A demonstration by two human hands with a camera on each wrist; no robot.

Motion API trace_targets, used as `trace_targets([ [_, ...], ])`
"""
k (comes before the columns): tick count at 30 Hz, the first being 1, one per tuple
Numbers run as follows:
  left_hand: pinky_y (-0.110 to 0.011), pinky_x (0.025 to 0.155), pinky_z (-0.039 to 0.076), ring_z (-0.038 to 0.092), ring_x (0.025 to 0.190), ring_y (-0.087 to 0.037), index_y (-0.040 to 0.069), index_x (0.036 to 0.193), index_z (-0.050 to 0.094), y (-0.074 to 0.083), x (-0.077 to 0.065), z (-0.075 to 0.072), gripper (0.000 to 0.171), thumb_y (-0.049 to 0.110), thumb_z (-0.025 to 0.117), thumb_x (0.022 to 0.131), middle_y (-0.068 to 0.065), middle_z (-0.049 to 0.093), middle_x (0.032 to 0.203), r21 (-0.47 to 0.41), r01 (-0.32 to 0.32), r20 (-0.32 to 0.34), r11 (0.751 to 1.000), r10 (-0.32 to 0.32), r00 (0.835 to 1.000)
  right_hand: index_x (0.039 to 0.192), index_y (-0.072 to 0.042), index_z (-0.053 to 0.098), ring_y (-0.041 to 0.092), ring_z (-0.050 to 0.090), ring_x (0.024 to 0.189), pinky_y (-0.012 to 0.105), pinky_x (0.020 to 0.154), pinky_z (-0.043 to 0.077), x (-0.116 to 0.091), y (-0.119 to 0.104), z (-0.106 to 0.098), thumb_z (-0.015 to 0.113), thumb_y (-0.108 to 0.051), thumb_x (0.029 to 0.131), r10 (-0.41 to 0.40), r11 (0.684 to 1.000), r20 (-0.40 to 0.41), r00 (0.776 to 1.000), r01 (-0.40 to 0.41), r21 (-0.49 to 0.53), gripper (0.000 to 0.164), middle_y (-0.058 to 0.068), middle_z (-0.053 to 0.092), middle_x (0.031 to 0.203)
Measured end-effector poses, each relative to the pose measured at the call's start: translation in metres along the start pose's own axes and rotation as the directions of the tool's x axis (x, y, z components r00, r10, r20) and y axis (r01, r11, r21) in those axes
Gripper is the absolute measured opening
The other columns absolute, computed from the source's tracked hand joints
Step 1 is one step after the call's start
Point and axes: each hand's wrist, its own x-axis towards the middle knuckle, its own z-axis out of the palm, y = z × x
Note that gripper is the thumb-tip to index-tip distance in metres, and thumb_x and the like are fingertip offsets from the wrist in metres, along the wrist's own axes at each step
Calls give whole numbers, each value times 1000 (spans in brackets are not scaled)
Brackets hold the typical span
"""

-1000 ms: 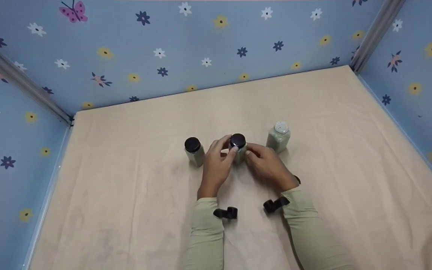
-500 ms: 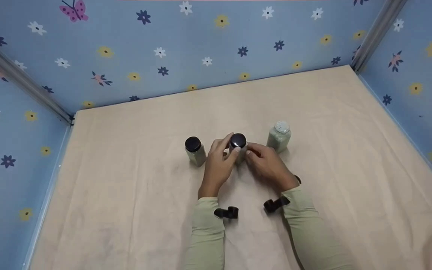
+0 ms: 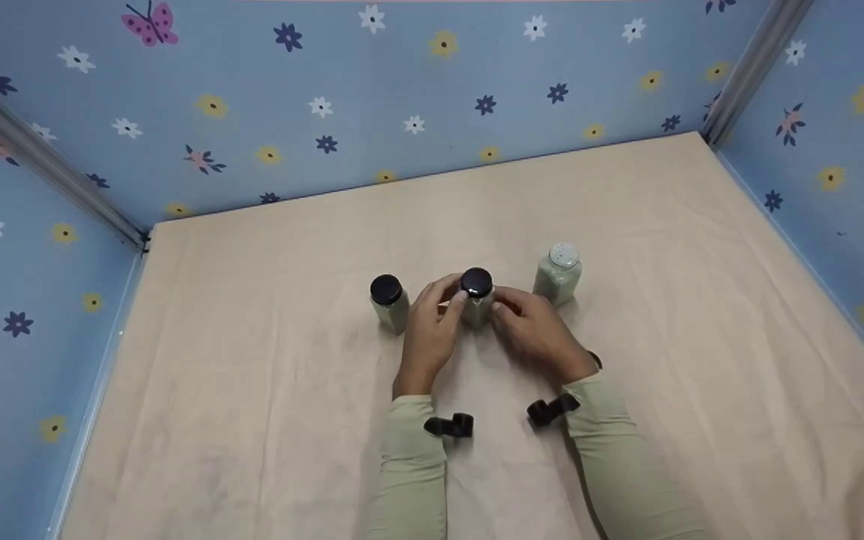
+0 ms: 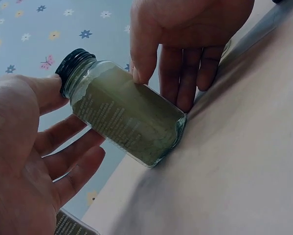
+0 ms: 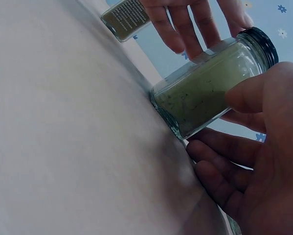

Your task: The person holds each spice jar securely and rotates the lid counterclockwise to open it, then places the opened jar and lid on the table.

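Note:
A square glass spice jar [image 3: 479,313] of green powder stands upright between both hands, its black lid [image 3: 476,282] on the neck. My left hand [image 3: 430,334] pinches that lid from the left, thumb in front, as the left wrist view also shows; its other fingers hang loosely below the lid. From the right, my right hand [image 3: 541,330] holds the jar's body between thumb and index finger, the rest of its fingers curled near the cloth. The base of the jar [image 5: 200,93] rests on the cloth in the right wrist view.
Left of the hands stands a similar jar [image 3: 392,315] with a black lid. Behind the right hand is another jar [image 3: 557,277] with a pale perforated top and no black lid. Beige cloth [image 3: 199,360] covers the table, bounded by blue flowered walls [image 3: 372,82].
The left thumb has slid slightly leftward around the lid, and the left hand has shifted a little left. The right hand and the jars stay in place.

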Motion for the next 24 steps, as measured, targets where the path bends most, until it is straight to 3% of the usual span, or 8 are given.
trace_targets([
  [10,-30,84,54,64,104,-10,13,125,65,-2,1,1,27,23,64,100,0,68,113,-34,-32,-41,999,31,999,124,-18,69,15,61,114,38,102,45,-1,-3,-2,53,-21,103,-7,1000,3,1000,7,-10,27,-2,69,118],
  [24,-30,83,55,62,107,-12,11,131,62,0,2,4,37,24,69,97,-2,64,116,-38,-10,-29,999,8,1000,120,-18,70,14,62,111,38,101,46,-1,-4,-1,53,-20,103,-8,1000,3,1000,8,-11,24,0,70,115],
])
